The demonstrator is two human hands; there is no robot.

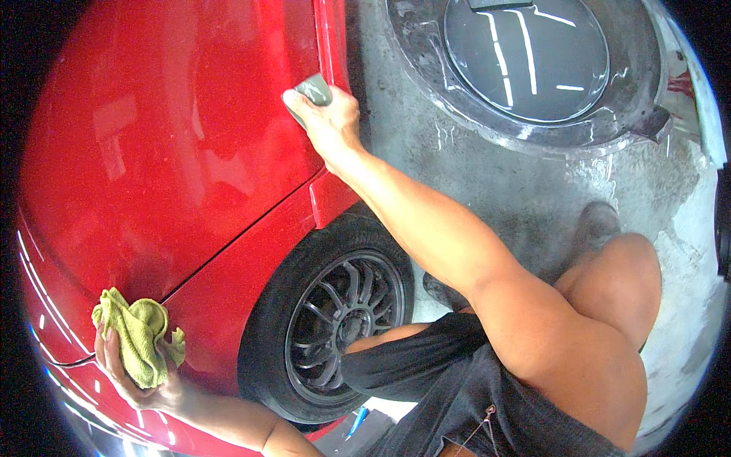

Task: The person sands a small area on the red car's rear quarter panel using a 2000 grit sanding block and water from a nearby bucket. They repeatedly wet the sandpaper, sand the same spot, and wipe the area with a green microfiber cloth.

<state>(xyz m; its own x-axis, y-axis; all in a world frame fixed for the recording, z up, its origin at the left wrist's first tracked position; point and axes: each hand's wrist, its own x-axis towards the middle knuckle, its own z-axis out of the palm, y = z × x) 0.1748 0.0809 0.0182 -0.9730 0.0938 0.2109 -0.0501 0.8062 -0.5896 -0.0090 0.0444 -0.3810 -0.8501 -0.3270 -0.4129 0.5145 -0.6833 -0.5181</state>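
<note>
One curled hand [135,391] around green cloth [142,341]

passage available over red panel [190,152] between left hand [137,373] and right hand [331,118]. obstructions: wheel [350,326] between the forearms [426,221]; round tub [422,57] right of the right hand. floor [476,171] gap runs between tub and right forearm.

mottled grey floor [487,179], paler toward the right, broad round dark tub [415,47] resting on it

Rough cloth [137,339], glossy car panel [175,167]
</note>
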